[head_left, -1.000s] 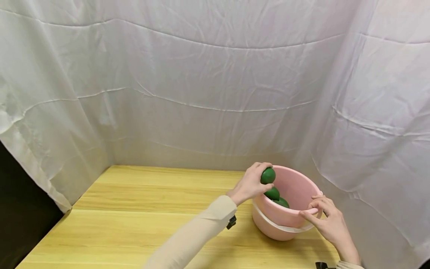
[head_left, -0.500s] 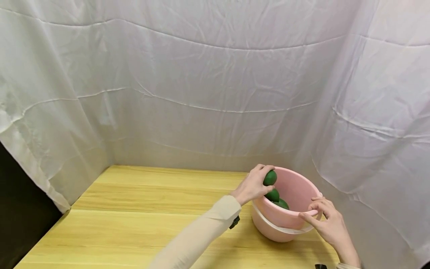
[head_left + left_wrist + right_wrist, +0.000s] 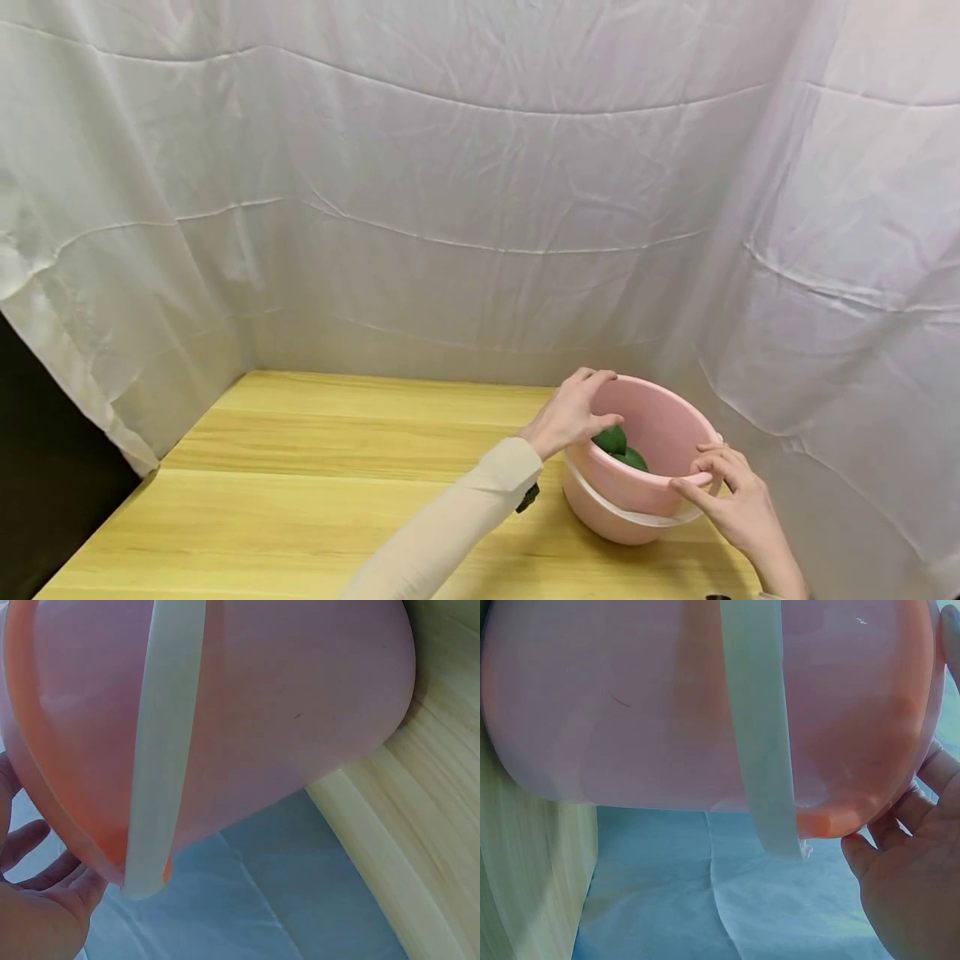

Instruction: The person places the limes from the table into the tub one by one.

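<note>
A pink bucket with a white band-like handle across its outside stands on the wooden table. Within its left side lie dark green, smooth, rounded fruits, partly hidden by the rim and my left hand. My left hand is at the left rim, thumb over the opening and fingers spread along the far edge, with nothing seen between them. On the right side, my right hand grips the rim, thumb in front and fingers bent over it. Both wrist views show fingers right at the rim.
The light wooden table reaches left and forward from the bucket. White cloth curtains hang behind and on both sides. A dark area shows at the lower left.
The dark green fruit that my left hand held over the left rim is gone from its fingers, and the hand has shifted slightly right. My right hand stays on the rim.
</note>
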### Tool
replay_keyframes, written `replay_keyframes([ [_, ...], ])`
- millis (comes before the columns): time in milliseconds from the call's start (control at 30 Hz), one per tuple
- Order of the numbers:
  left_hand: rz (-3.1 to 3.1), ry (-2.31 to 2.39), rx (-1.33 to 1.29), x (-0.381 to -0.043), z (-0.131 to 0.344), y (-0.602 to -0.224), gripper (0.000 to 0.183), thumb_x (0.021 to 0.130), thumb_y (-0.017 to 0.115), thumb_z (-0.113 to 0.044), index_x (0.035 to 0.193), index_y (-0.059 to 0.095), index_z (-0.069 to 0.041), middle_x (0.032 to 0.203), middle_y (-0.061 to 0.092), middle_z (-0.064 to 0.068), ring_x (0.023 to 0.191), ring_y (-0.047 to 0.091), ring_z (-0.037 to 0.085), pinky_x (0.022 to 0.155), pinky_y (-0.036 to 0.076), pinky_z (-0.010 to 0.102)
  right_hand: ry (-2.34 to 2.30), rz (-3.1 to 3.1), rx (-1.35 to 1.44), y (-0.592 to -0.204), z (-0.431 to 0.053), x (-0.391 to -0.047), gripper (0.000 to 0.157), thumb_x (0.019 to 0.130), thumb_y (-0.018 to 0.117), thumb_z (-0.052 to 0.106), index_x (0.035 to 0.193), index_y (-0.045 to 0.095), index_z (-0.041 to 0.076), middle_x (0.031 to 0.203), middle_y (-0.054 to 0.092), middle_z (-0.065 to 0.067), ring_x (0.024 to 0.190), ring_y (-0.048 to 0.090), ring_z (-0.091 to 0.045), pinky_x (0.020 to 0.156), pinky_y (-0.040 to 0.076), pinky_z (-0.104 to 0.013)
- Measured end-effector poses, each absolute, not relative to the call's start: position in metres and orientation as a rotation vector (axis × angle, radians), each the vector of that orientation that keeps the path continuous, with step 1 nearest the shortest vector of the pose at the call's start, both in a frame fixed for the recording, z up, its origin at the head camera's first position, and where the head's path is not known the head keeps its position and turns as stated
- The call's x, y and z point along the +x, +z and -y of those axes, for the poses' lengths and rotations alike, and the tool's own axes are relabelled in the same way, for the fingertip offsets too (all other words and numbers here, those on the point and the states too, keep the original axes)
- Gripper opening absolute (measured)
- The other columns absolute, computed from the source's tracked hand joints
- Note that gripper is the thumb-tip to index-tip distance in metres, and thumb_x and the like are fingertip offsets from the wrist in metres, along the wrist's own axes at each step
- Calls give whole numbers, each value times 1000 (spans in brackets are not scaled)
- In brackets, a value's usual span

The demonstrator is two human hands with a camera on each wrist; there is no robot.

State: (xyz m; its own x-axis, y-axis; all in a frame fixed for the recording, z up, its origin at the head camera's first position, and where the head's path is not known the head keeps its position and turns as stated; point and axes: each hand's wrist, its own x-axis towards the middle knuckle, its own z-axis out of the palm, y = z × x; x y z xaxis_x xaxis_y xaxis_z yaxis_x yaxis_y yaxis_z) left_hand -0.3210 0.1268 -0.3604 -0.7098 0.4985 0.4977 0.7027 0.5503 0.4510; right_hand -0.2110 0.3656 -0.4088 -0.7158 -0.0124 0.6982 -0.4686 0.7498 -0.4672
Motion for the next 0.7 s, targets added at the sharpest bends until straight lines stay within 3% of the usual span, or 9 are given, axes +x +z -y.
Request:
replay_keyframes([
  [500,2384,-1031,-945,-321,-111,-372,46,93,66,-35,134,58,-16,129,60,0,116,59,14,96,49,25,821,2256,351,-409,-369,-206,33,65,89,9,73,60,24,107,51,28,113,40,15,95,21,1],
  [700,2345,-1090,-905,-320,-96,-385,42,92,68,-32,130,61,-15,126,63,0,115,60,13,97,48,25,794,2302,288,-411,-371,-198,24,75,84,14,76,62,24,106,52,27,109,38,18,87,25,-1],
])
